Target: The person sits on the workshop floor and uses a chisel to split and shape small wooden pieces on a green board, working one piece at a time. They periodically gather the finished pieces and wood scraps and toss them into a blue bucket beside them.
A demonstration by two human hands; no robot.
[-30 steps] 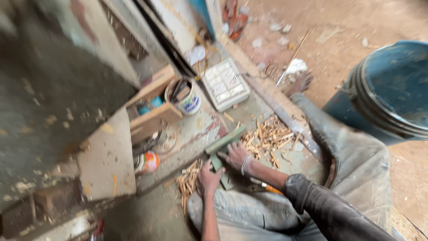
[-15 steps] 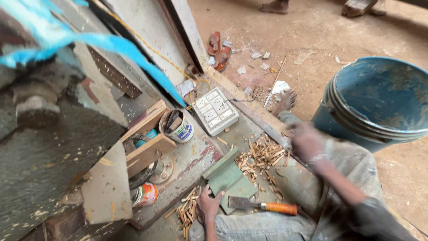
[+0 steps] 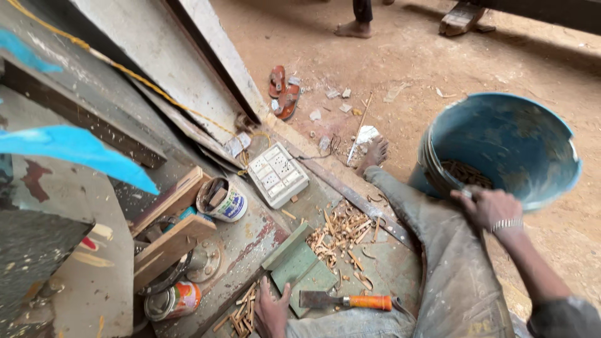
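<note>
Resting at the lower left, an orange-labelled tin (image 3: pixel 173 302) lies on its side below stacked wooden blocks (image 3: pixel 169 235) and a white can (image 3: pixel 223 200). The left hand (image 3: pixel 270 311) is seen pressed flat, fingers spread, on the metal surface (image 3: pixel 250 241) between a scatter of wood chips (image 3: pixel 241 313) and a green wooden block (image 3: pixel 299 268); it has kept that place since the earlier frame. An orange-handled chisel (image 3: pixel 347 301) is left lying beside it, unheld. A white switch panel (image 3: pixel 278 174) and a pile of shavings (image 3: pixel 341 231) are seen further back. At right, the right hand (image 3: pixel 487 208), half a second ago blurred above the knee, is now closed on the rim of the blue bucket (image 3: pixel 507 147), in which wood pieces are visible. A bare foot (image 3: pixel 374 153) is stretched out towards red sandals (image 3: pixel 283 92).
</note>
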